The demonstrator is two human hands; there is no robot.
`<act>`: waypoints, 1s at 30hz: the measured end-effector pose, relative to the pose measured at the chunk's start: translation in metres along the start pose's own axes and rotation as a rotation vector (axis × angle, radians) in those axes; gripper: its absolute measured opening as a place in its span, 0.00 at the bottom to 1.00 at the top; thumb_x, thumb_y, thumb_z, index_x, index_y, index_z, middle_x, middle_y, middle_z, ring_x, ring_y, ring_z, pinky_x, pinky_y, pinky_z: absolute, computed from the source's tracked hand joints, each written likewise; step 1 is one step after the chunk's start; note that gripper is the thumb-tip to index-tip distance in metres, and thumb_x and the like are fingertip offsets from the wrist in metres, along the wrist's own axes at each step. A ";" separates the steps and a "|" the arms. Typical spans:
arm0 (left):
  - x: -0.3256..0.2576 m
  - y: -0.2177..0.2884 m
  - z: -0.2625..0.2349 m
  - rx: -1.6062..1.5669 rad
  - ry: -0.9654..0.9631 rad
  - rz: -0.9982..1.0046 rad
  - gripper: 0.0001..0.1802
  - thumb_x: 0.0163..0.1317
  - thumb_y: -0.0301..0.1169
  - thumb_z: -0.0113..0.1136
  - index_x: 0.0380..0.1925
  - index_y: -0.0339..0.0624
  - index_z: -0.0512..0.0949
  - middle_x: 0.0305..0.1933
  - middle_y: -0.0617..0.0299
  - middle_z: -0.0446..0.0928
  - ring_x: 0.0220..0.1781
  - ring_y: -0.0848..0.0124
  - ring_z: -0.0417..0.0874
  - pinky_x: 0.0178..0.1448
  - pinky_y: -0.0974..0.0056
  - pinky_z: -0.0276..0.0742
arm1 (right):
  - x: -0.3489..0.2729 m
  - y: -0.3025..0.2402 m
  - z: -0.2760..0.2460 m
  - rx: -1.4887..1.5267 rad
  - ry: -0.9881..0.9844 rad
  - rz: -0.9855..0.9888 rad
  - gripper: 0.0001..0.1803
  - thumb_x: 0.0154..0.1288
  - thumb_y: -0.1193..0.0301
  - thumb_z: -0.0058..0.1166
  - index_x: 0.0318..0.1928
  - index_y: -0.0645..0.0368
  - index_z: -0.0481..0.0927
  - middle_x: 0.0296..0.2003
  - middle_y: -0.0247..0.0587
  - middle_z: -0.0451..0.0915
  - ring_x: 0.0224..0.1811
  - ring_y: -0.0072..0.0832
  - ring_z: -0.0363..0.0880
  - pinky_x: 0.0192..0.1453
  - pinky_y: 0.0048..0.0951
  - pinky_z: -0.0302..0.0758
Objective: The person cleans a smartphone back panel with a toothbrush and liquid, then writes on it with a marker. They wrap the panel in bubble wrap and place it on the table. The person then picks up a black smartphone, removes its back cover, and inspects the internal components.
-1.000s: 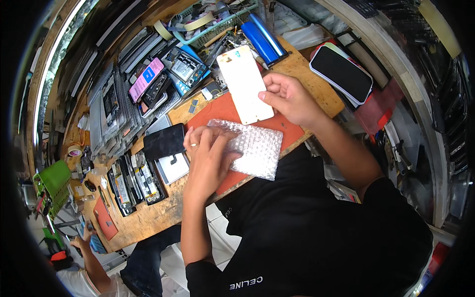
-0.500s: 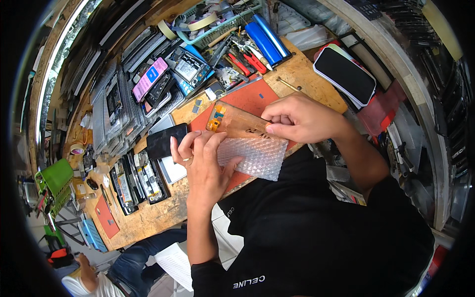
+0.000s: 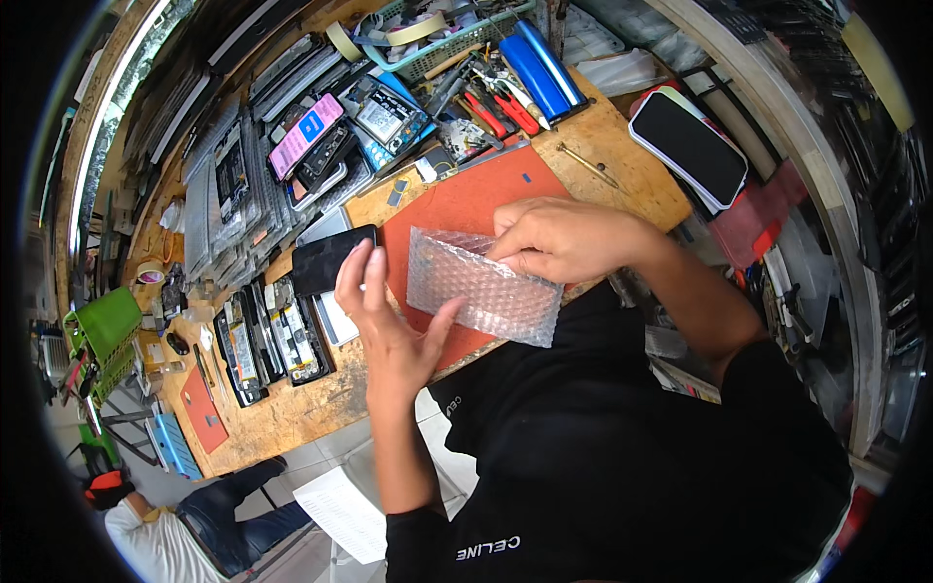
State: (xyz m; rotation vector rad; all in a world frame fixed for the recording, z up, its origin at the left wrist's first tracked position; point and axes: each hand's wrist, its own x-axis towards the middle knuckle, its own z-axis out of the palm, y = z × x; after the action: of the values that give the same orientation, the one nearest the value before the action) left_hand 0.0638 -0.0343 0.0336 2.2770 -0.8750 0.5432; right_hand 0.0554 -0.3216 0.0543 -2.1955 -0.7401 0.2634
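Observation:
A clear bubble-wrap pouch (image 3: 476, 291) lies tilted over the orange-red mat in front of me. My right hand (image 3: 564, 238) is closed at its upper right edge, fingertips bent into the pouch's mouth. What the fingertips touch inside is hidden. My left hand (image 3: 394, 325) is open beside the pouch's left end, fingers raised and spread. Its thumb points toward the lower left edge; whether it touches the wrap I cannot tell. The thin panel with the orange flex cable does not show plainly now. A black phone (image 3: 335, 262) lies just behind my left fingers.
The orange-red mat (image 3: 466, 199) covers the wooden bench (image 3: 321, 418). Opened phones (image 3: 292, 340) lie left, with stacked phone parts (image 3: 224, 204) behind. Pliers (image 3: 501, 112) and a blue roll (image 3: 539, 73) stand at the back. A white-edged phone (image 3: 690, 146) rests right. A person (image 3: 175, 534) sits lower left.
The panel with the orange flex cable has gone from view into or behind the bubble wrap. My right hand moved slightly left and down to the pouch. My left hand let go and spread its fingers.

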 end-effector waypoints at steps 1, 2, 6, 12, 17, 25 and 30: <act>-0.008 0.001 -0.002 0.019 0.003 -0.047 0.57 0.53 0.32 0.86 0.78 0.43 0.59 0.77 0.37 0.61 0.77 0.39 0.66 0.79 0.42 0.64 | 0.001 0.001 0.004 0.049 0.079 0.014 0.12 0.76 0.67 0.58 0.51 0.60 0.86 0.48 0.52 0.84 0.52 0.46 0.85 0.55 0.45 0.79; -0.018 0.004 -0.004 0.024 0.026 -0.063 0.55 0.54 0.31 0.85 0.78 0.41 0.60 0.76 0.37 0.62 0.76 0.39 0.67 0.78 0.42 0.65 | 0.001 0.001 0.010 0.097 0.190 0.017 0.14 0.77 0.67 0.57 0.55 0.60 0.85 0.49 0.52 0.84 0.53 0.45 0.84 0.56 0.45 0.79; -0.060 0.029 -0.004 -0.053 0.044 -0.138 0.45 0.56 0.28 0.81 0.71 0.37 0.68 0.67 0.40 0.71 0.68 0.43 0.73 0.72 0.44 0.70 | 0.003 0.004 0.036 0.504 0.399 0.305 0.26 0.79 0.67 0.58 0.71 0.67 0.73 0.51 0.54 0.84 0.55 0.40 0.85 0.60 0.42 0.80; -0.086 0.055 0.013 -0.024 -0.112 -0.134 0.32 0.60 0.28 0.78 0.63 0.39 0.75 0.56 0.50 0.77 0.60 0.55 0.80 0.58 0.52 0.78 | 0.008 -0.004 0.033 0.470 0.174 0.151 0.27 0.75 0.73 0.63 0.69 0.68 0.73 0.55 0.52 0.86 0.58 0.30 0.86 0.64 0.35 0.80; -0.072 0.059 0.012 -1.046 0.301 -0.629 0.26 0.76 0.27 0.64 0.69 0.34 0.70 0.61 0.55 0.79 0.56 0.74 0.83 0.60 0.66 0.81 | 0.013 -0.036 0.000 0.864 0.254 0.138 0.20 0.78 0.79 0.58 0.66 0.69 0.75 0.54 0.45 0.86 0.58 0.25 0.85 0.64 0.32 0.81; -0.051 0.031 0.011 -1.350 0.391 -0.851 0.18 0.81 0.29 0.57 0.65 0.33 0.73 0.49 0.59 0.84 0.45 0.78 0.83 0.49 0.73 0.79 | 0.048 -0.033 0.020 0.977 0.221 0.192 0.17 0.76 0.76 0.61 0.60 0.70 0.81 0.51 0.44 0.89 0.52 0.23 0.87 0.57 0.28 0.83; -0.080 0.008 0.012 -0.642 0.628 -0.602 0.10 0.79 0.28 0.57 0.52 0.33 0.79 0.38 0.60 0.80 0.33 0.77 0.78 0.36 0.71 0.74 | 0.116 -0.007 -0.014 1.247 0.662 0.147 0.11 0.75 0.73 0.61 0.52 0.67 0.82 0.43 0.40 0.88 0.42 0.25 0.88 0.46 0.29 0.85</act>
State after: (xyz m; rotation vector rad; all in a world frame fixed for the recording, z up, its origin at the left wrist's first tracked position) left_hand 0.0047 -0.0114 -0.0172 1.5147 -0.0124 0.5433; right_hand 0.1524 -0.2585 0.0743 -1.0065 0.0342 0.0198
